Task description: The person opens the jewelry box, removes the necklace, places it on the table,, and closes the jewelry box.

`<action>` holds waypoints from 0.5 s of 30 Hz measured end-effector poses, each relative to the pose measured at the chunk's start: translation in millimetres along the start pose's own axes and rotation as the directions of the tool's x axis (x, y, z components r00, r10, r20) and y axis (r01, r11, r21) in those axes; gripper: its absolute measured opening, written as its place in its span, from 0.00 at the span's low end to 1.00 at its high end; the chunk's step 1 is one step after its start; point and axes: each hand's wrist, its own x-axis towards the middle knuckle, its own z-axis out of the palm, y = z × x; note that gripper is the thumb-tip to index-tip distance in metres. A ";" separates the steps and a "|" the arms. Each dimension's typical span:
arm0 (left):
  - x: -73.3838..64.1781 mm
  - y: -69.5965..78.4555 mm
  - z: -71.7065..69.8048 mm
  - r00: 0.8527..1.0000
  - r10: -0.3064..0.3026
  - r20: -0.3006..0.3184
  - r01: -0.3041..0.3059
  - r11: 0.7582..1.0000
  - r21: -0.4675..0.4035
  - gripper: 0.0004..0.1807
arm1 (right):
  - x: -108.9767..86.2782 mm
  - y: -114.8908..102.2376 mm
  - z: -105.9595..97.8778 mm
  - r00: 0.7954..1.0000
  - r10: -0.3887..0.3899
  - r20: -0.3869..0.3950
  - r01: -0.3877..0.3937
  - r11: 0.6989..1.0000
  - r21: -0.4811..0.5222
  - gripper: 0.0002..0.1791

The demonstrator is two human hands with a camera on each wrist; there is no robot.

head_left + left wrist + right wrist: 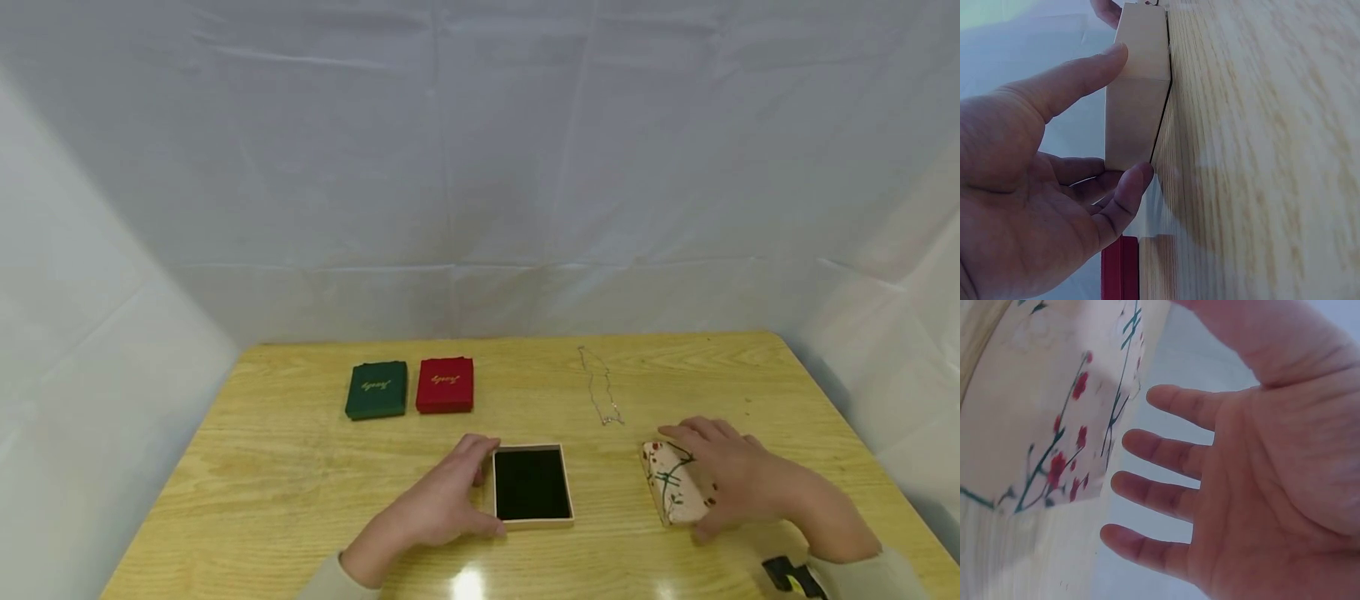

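Observation:
A shallow square box (534,523) with pale walls and a black inside (532,483) stands on the table with its top uncovered. My left hand (448,492) holds it from the left, thumb at the near corner and fingers at the far one; the left wrist view shows the thumb against the plain wall (1138,115). To the right lies a cream box lid (671,487) with red blossoms and green stems. My right hand (738,479) is at its right side, covering part of it. In the right wrist view, that hand's fingers (1160,447) are spread beside the lid (1047,412).
Towards the back left sit a green box (377,390) and a red box (446,385), both with gold lettering. A thin silver necklace (602,387) lies at the back right. A black and yellow object (791,577) is by the right sleeve. White sheets (465,167) surround the wooden table (285,500).

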 end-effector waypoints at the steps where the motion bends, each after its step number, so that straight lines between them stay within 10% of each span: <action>1: 0.0 -0.2 0.2 1.000 0.001 0.000 -0.001 1.000 0.001 0.57 | -0.7 1.5 0.2 1.000 0.004 0.006 -0.004 1.000 0.003 0.69; 15: -0.3 -0.1 1.1 1.000 -0.001 -0.007 0.001 1.000 0.013 0.58 | -1.5 12.1 10.3 1.000 0.025 -0.012 -0.026 0.999 -0.025 0.61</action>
